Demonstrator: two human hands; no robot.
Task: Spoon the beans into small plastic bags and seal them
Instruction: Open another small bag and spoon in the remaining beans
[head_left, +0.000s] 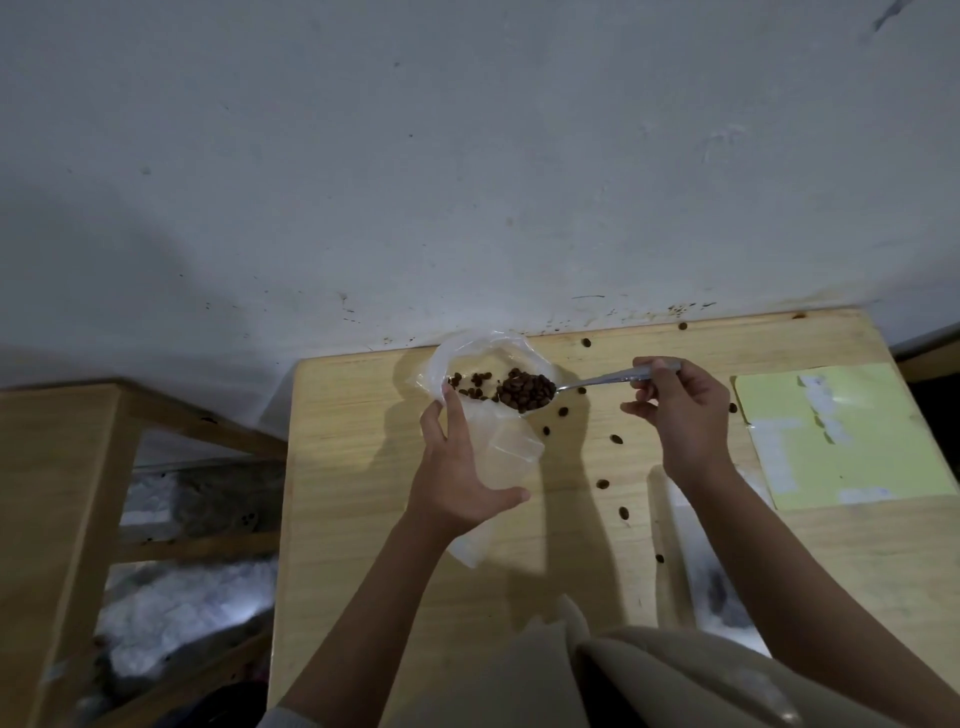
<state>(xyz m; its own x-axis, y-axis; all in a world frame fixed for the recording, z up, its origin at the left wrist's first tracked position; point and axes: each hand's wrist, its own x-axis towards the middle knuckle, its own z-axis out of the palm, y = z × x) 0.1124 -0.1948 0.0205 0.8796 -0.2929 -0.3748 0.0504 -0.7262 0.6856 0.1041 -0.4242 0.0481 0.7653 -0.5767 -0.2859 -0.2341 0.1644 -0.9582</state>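
I note dark brown oval beans (525, 392) heaped on a silver metal spoon (597, 380); clear plastic bag (485, 364); pale wooden table (363, 467); yellow flat folder (841, 431) at three o'clock.

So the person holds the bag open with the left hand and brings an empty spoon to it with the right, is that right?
Not quite: the spoon is not empty. The head view shows it heaped with brown beans at the mouth of the plastic bag. The rest stands: the left hand holds the bag open and the right hand grips the spoon's handle.
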